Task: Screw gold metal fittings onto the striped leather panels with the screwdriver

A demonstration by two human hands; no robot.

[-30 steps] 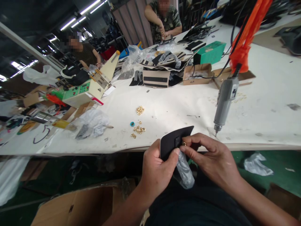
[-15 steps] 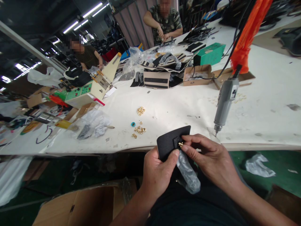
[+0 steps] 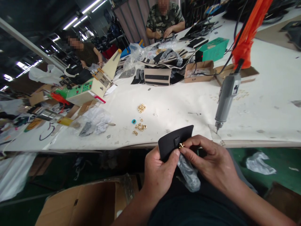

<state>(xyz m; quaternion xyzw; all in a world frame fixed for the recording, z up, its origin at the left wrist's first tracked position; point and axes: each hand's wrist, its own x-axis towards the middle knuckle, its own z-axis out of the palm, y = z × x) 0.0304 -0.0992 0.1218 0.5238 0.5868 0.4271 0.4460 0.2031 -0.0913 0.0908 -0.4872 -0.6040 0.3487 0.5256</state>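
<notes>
My left hand [image 3: 160, 175] grips a black leather-like panel [image 3: 168, 142] by its lower left edge, thumb on the near face. A short black tab [image 3: 177, 141] stands on that face. My right hand [image 3: 209, 160] pinches a small gold metal fitting [image 3: 181, 145] between thumb and forefinger, right beside the tab; whether it is joined to the tab I cannot tell. A plastic-wrapped part [image 3: 189, 174] hangs below the panel. On the table lie a heap of gold fittings [image 3: 141, 108], a second gold group [image 3: 141, 127] and a small blue ring [image 3: 134, 121].
A grey electric screwdriver [image 3: 227, 100] hangs tip-down at the right. Cardboard trays [image 3: 198, 72], a green box [image 3: 215, 49] and stacked panels [image 3: 157, 77] lie farther back. A machine [image 3: 86, 91] stands left. Below is an open carton [image 3: 77, 204]. Two people work across the table.
The gold fitting has turned slightly in my right fingers and sits a little lower against the tab. The panel has tilted slightly. The person across has lowered a hand.
</notes>
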